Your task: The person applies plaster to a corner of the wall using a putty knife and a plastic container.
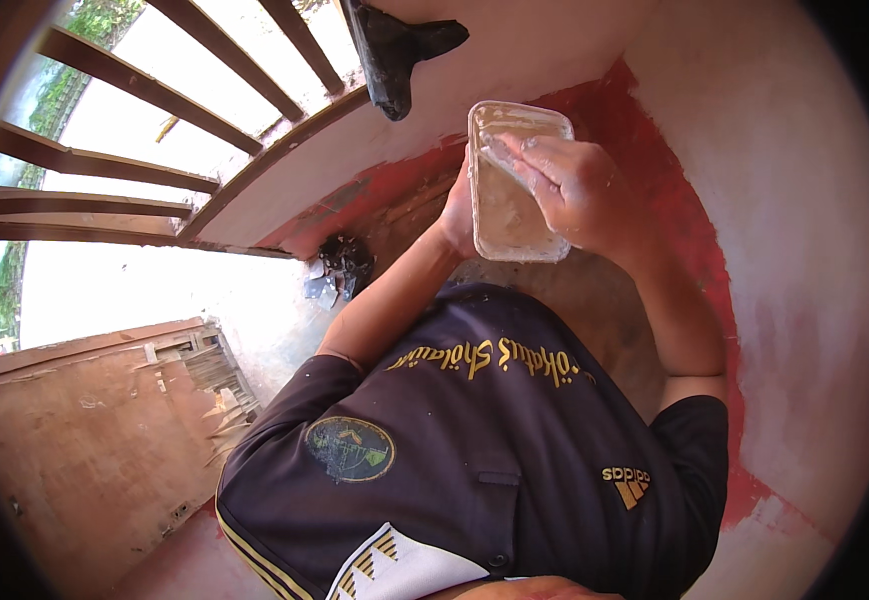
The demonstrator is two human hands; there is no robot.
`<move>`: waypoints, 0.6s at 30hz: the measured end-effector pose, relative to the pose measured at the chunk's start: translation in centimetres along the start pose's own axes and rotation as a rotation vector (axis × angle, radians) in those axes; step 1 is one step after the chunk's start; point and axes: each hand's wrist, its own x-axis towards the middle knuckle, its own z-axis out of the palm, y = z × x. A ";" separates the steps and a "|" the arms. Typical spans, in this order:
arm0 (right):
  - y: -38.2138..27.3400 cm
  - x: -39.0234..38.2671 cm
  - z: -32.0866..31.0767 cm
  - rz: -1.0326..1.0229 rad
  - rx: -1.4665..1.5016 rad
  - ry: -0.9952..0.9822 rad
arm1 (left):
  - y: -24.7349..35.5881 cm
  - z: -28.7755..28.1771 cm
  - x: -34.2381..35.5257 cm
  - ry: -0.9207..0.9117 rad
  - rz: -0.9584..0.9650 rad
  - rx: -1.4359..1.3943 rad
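The left hand's (459, 208) grip is closed on the left side of the rectangular container (521, 256), its hidden fingers probably bracing underneath so the open top faces up. The right hand (580, 195) leans over from the right, fingers pressed together at the pale paste (503, 212); whether they pinch anything thin, I cannot tell. The container is midair, just beyond the dark shirt (475, 420), likely for easy reach.

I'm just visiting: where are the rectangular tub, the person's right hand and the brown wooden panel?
Rectangular tub (522, 257): head view, on its near rim.
Right hand (574, 187): head view, on the back of the hand.
Brown wooden panel (95, 445): head view, on its broad face.
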 end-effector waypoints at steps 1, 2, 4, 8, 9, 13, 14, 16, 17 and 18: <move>0.4 -0.5 -0.4 0.009 0.020 -0.035 | -0.2 0.0 0.6 -0.016 -0.005 0.010; 0.9 -0.9 -0.9 0.019 0.039 -0.069 | -0.5 0.1 1.3 -0.033 -0.011 0.020; 1.9 -1.0 -2.8 0.036 0.014 -0.068 | -1.2 0.3 2.5 -0.041 0.000 0.017; 4.5 -0.7 -5.5 0.116 -0.056 0.081 | -2.4 0.3 5.7 -0.063 -0.008 0.047; 5.2 -0.8 -5.6 0.115 -0.057 0.084 | -2.7 0.4 6.3 -0.064 -0.009 0.050; 6.1 -2.0 -6.5 0.095 0.035 -0.061 | -3.3 0.3 8.0 -0.092 0.004 -0.071; 6.1 -2.4 -6.9 0.159 0.053 -0.180 | -3.4 0.2 8.3 -0.090 -0.001 -0.108; 7.1 -3.4 -7.0 0.117 0.081 -0.175 | -4.1 -0.3 9.3 -0.091 0.012 -0.112; 7.7 -3.8 -7.1 0.076 0.111 -0.166 | -4.4 -0.4 9.7 -0.062 0.013 -0.064; 8.0 -3.8 -7.6 0.074 0.116 -0.175 | -4.7 -0.4 9.8 -0.026 0.018 -0.019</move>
